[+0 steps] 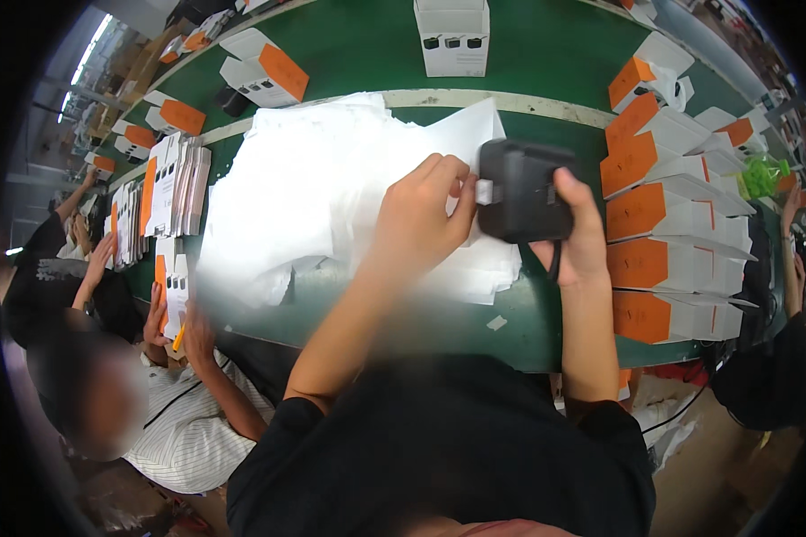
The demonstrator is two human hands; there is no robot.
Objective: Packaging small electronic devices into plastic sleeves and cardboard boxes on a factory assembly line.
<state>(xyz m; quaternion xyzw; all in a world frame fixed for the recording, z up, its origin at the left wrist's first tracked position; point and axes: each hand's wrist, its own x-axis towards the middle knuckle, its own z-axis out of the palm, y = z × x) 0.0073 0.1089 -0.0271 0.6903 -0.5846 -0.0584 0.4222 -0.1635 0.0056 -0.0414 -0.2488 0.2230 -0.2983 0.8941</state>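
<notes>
A black, boxy device with rounded corners point(524, 188) is raised over the green table, slightly blurred. My right hand point(582, 237) grips it from the right side, the thumb on its face and a short dark strap or cord hanging by the palm. At the device's left edge, beside a small white patch, my left hand point(425, 210) has its fingers curled and pinched together; what they hold is hidden. Under and behind my left hand spreads a pile of thin white sheets point(287, 170), and one sheet corner point(470, 130) stands up behind the device.
Open white-and-orange cartons point(640, 259) are lined up along the right. Flat cartons point(175, 188) stand stacked on the left, where a co-worker's hands point(192, 336) handle one. Another white carton point(454, 40) stands at the back beyond a pale strip point(546, 106).
</notes>
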